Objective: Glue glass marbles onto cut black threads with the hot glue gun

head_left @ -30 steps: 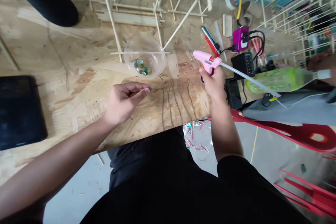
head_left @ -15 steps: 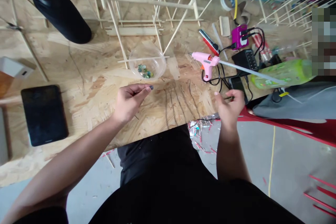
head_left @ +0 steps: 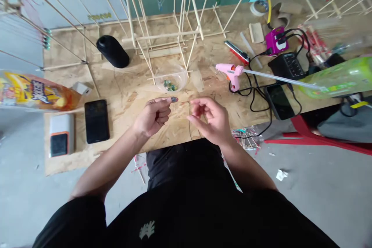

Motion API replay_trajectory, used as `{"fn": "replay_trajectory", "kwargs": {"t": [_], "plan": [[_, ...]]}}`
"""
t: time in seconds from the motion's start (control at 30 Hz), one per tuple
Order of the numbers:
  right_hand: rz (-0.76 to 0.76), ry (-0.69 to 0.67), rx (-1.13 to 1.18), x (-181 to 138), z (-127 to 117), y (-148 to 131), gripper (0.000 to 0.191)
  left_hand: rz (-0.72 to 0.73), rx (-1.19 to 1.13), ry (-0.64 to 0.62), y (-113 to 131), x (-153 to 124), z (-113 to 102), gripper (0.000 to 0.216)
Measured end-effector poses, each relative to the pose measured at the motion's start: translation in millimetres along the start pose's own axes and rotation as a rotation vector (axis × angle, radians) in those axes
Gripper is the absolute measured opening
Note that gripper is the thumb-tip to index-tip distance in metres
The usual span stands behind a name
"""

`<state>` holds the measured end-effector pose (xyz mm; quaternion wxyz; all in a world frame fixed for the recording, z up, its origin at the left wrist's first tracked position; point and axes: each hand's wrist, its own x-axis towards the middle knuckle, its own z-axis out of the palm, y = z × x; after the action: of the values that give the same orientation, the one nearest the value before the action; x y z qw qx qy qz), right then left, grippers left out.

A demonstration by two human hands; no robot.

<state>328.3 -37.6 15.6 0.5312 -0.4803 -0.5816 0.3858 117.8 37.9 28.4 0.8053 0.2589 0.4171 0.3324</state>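
Between thumb and index finger my left hand [head_left: 154, 114] pinches a small dark bluish marble [head_left: 174, 99] above the board table. My right hand [head_left: 211, 118] is just to the right of it, fingers curved with a gap between thumb and fingertips; I see nothing held there. Beneath the right hand a thin dark string [head_left: 190, 126] lies on the wood, and the hand hides others beside it. Behind both hands stands a clear plastic bowl [head_left: 181, 85] holding several green and clear marbles [head_left: 169, 85].
A pink glue gun [head_left: 231, 74] with a long glue stick lies to the right, cables around it. Thin-stick frames [head_left: 162, 38] stand behind the bowl. At left are a black phone [head_left: 97, 121], a black cylinder [head_left: 112, 51] and a power bank [head_left: 62, 135].
My right hand has moved left, from beside the cables to next to my left hand. The left hand still pinches the marble. The camera view has shifted, showing more of the left side.
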Motion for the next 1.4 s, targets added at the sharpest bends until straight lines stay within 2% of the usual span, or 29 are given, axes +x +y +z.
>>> {"fn": "replay_trajectory", "kwargs": {"t": [0.1,0.27,0.43,0.67,0.83,1.03,1.17,1.4], "plan": [[-0.004,-0.052,0.161,14.0,17.2,-5.4,0.042,0.033,-0.02,-0.018,3.8,-24.1,9.9,0.031],[-0.017,-0.159,0.256,23.6,30.0,-21.7,0.035,0.106,-0.004,-0.005,5.1,-54.3,23.2,0.027],[-0.063,-0.133,0.254,24.4,37.0,-36.5,0.039,0.155,0.085,0.035,4.7,-71.2,31.5,0.037],[-0.149,-0.109,0.24,27.0,37.5,-46.7,0.033,0.244,0.155,0.102,6.6,-83.2,42.2,0.06],[-0.163,-0.058,0.185,33.3,30.5,-55.9,0.036,0.318,0.204,0.098,15.2,-89.1,42.9,0.044],[-0.176,-0.01,0.107,37.6,15.9,-60.3,0.029,0.474,0.39,0.258,27.1,-98.8,34.3,0.019],[-0.202,-0.016,0.044,33.8,14.7,-56.5,0.017,0.579,0.496,0.337,36.0,-100.9,28.3,0.016],[-0.2,-0.023,-0.004,29.4,28.3,-41.6,0.011,0.867,1.047,0.413,57.5,-103.7,36.2,0.011]]}}
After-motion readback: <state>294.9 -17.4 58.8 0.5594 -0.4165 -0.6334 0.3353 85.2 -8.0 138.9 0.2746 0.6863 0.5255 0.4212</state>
